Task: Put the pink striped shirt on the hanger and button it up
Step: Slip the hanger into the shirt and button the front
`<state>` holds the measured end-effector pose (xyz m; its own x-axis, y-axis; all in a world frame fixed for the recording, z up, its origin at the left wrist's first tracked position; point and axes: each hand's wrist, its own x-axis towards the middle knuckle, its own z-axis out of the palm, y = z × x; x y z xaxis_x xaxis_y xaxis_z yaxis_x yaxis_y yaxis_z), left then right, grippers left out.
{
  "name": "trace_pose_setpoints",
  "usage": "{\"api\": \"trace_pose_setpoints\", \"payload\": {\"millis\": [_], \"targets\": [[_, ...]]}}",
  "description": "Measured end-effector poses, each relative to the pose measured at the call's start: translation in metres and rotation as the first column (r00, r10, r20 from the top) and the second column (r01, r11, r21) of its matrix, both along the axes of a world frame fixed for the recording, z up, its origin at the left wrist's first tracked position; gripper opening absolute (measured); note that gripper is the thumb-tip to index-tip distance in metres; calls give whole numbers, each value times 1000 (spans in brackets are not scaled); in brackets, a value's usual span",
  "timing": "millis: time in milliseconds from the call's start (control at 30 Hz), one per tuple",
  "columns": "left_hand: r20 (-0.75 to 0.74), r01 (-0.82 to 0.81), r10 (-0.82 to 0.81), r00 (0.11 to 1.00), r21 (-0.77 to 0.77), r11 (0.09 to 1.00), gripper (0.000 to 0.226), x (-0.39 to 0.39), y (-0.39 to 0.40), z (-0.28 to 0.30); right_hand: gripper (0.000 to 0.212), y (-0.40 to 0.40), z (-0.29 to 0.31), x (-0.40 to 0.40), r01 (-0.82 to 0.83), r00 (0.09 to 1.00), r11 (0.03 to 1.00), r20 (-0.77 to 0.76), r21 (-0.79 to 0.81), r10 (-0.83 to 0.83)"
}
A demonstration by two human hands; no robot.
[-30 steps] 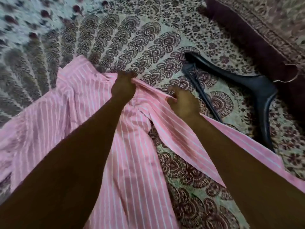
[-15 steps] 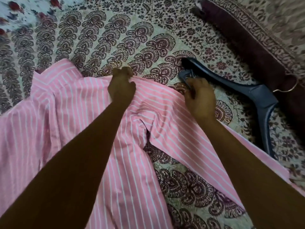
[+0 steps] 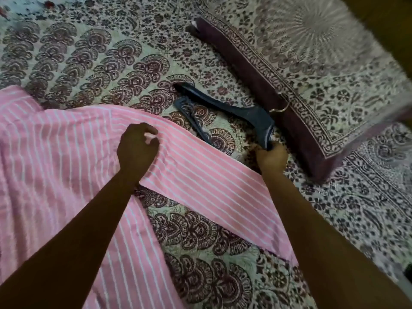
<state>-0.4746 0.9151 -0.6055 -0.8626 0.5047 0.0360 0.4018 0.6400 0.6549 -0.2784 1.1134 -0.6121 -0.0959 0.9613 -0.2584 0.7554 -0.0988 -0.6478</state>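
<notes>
Here you have one pink striped shirt (image 3: 66, 157), spread open on the patterned bedsheet (image 3: 89, 63), its left side cut off by the frame edge. One dark hanger (image 3: 249, 114) lies beside it, its metal hook (image 3: 281, 106) against one maroon-bordered pillow (image 3: 312, 70). Your right hand (image 3: 272, 158) grips the hanger's near arm, fingers wrapped out of sight. Your left hand (image 3: 137, 148) pinches the shirt's fabric near its upper edge; blur hides the buttons.
</notes>
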Motion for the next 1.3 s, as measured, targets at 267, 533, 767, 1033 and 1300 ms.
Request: {"api": "trace_pose_setpoints", "payload": {"millis": [267, 533, 767, 1033, 1300], "targets": [[-90, 45, -41, 995, 41, 998, 17, 15, 2, 60, 34, 6, 88, -6, -190, 941, 882, -175, 432, 289], [-190, 118, -81, 979, 197, 973, 66, 25, -15, 189, 34, -21, 212, -9, -586, 697, 588, -24, 558, 717], [-243, 120, -137, 960, -83, 989, 80, 32, -98, 232, 33, -109, 232, -36, -817, 416, 394, -43, 421, 908], [-265, -128, 106, 958, -66, 990, 75, 16, -242, 189, 34, -227, 192, -92, -899, 254, 230, 14, 373, 967], [-105, -589, 582, 806, -54, 806, 47, -53, -385, 121, 42, -320, 106, -158, -887, 223, 155, 110, 434, 969]]}}
